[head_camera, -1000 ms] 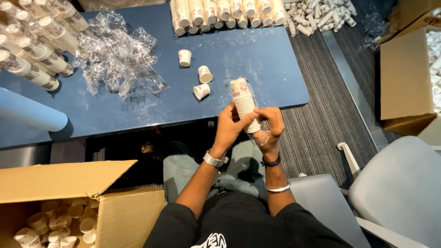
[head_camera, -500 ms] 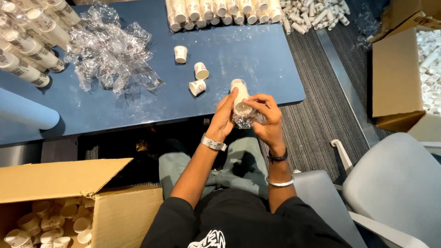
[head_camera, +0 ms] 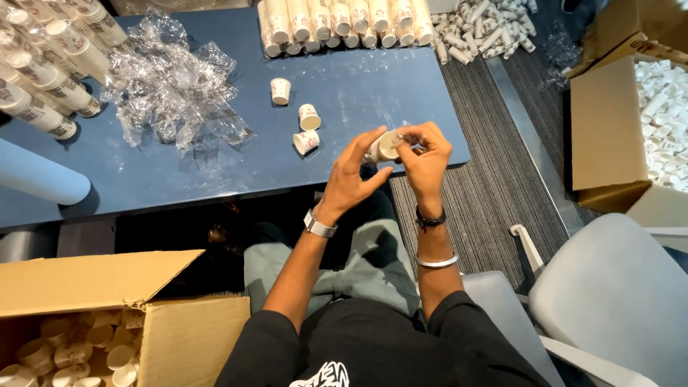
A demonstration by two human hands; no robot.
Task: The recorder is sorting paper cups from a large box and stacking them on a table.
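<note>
Tipped over now — the sleeve of stacked paper cups [head_camera: 385,145], which stood tall above the fingers 1 second ago, has swung round so its end faces the camera, pale round rim showing. Both hands have come in tight around it at the near edge of the blue table [head_camera: 215,168], just over the lap.

Left hand [head_camera: 353,172] cups the stack from the side and below, fingers spread along it, thumb pressing in. Right hand [head_camera: 424,154] is pinched at the end of the stack, fingertips gathered on what looks like clear plastic wrap — a glint of film shows there, though how much is peeled I cannot tell.

My read: the turn brings the wrapped end within reach of the right fingertips, so the work in hand looks like getting the film off this stack.

Around them, 3 loose paper cups [head_camera: 306,117] lie on the table just beyond the hands. A heap of crumpled clear wrappers [head_camera: 172,86] sits further left, rows of cup stacks [head_camera: 337,21] line the far edge, and an open cardboard box [head_camera: 93,315] of cups stands by the left knee.
</note>
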